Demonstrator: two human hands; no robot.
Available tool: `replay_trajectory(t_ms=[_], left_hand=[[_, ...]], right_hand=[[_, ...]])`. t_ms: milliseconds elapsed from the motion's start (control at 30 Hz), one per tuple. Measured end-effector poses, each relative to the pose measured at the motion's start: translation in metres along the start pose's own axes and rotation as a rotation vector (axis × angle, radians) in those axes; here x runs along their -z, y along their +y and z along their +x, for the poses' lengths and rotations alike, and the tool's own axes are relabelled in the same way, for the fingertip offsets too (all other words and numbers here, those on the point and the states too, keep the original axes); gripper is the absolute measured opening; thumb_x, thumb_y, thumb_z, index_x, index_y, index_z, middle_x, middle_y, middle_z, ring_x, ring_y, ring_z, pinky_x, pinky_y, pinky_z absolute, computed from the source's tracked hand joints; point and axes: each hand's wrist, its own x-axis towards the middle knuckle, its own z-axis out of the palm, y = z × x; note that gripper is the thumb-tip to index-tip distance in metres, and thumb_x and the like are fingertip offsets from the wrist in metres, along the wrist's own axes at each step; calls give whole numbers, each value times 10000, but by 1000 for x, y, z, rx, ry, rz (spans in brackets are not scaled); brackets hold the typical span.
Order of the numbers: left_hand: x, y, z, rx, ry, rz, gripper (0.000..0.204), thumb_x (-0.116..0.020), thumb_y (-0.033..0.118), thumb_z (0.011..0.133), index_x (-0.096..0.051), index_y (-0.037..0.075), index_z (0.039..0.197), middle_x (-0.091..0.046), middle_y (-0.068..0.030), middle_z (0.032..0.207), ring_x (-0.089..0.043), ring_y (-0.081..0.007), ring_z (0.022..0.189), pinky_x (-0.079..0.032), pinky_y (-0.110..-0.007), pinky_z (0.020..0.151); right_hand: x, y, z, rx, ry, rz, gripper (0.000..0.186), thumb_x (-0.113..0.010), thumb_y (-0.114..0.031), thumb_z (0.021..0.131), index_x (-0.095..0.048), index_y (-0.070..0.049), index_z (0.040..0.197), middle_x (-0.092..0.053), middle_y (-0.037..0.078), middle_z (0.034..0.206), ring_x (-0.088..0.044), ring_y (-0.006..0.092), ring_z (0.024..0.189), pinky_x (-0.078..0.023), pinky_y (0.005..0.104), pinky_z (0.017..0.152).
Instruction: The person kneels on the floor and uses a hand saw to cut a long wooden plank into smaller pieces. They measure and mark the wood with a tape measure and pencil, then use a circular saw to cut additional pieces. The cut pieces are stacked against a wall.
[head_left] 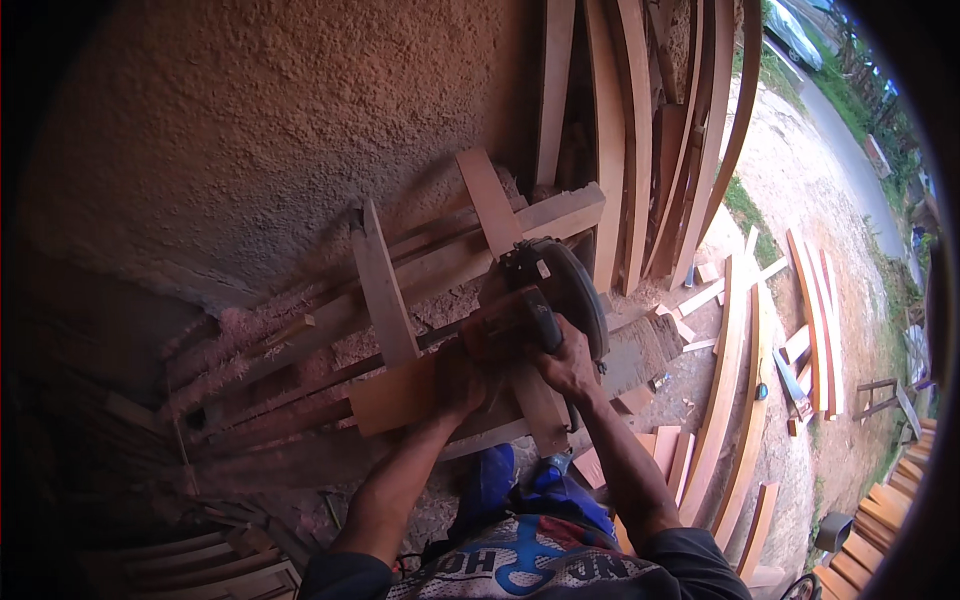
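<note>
A dark circular saw with a rounded black blade guard rests over a narrow plank, which lies crosswise on rough beams. My right hand is closed round the saw's rear handle. To its left, my left hand grips the right end of a short, light-brown wooden board; shadow hides most of its fingers. The saw's body covers the middle of the crosswise plank, whose near end shows between my forearms. The blade itself is out of sight.
Another crosspiece lies on the sawdust-covered beams. Tall planks lean on the rough wall. At the right, long boards, offcuts, a handsaw and a tape measure lie about. My feet stand close below the beams.
</note>
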Motion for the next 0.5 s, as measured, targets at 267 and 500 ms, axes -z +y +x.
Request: replay_trajectory(t_ms=[267,500], left_hand=[[-8,-18,-2,37,70,-13,420,-540,346,1059,-646,-28,902,-671,-294,829,-664,-520,837,-488,-555,641],[1,12,5,-32,87,-76,414,-524,352,1076,-640,-23,942,-660,-301,766,-658,-525,780,-476,-570,614]], right_hand=[[0,-2,0,-19,-6,-5,472,-769,-230,832,-652,-16,1236,-745,227,1048,-741,377,1057,-552,436,930],[0,2,1,-7,-1,3,469,-741,-198,829,-646,-8,1247,-739,247,1046,-732,419,1064,-547,452,939]])
